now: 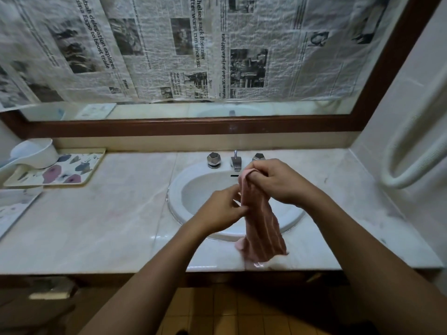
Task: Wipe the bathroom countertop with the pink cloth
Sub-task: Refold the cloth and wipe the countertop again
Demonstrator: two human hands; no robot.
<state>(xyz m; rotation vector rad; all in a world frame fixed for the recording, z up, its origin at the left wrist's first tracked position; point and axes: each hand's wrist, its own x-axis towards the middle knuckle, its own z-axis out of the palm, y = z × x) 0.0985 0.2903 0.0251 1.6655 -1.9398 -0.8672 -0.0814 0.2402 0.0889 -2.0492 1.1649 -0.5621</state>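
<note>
my right hand (275, 182) raised, fingers curled round top of pink cloth (262, 228); my left hand (221, 209) lower, pinching its edge; forearms angled inward.

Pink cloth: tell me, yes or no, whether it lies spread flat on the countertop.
No, the pink cloth hangs bunched from the right hand, which grips its top, while the left hand pinches its side.

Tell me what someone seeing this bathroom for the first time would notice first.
The pink cloth hangs bunched over the white sink at the centre, its top gripped by the right hand and its side pinched by the left hand. Behind, sheets of newspaper cover most of the mirror above the countertop. A floral tray sits at the countertop's far left.
</note>
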